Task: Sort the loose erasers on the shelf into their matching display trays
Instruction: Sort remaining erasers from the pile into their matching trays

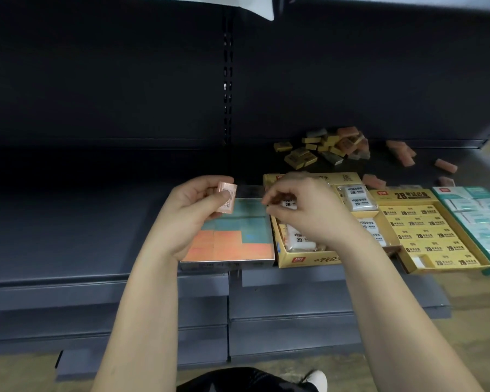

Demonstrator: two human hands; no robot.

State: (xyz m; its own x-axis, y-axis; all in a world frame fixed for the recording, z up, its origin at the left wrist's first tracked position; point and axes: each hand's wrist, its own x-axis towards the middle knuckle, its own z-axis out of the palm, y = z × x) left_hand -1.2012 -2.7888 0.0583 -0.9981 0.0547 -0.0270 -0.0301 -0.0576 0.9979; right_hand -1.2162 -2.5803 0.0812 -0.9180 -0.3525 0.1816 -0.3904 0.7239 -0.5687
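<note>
Sorting looks a bit past halfway, by my guess. Left hand [193,213] pinches a pink eraser [226,198] between thumb and fingers, just above the back-left corner of the pink tray [227,263]. That tray is filled across its front rows only, and its teal bottom shows bare behind them. Right hand [303,213] hovers just right of the pink tray, over the white tray [309,261], with its fingertips bunched; whether they hold anything I cannot tell. Further right, the yellow tray [450,267] looks nearly full, with one gap near its front-left, and the teal tray [450,192] beyond it seems packed as far as it shows. What is left is a pile [331,149] of yellow, grey and pink erasers behind and to the right of the pink tray, against the back panel, with pink strays [446,166] scattered further right. Everything sits on a dark metal shelf [68,222], with more dark shelves below and a pale wood-look floor [470,335] under those.
</note>
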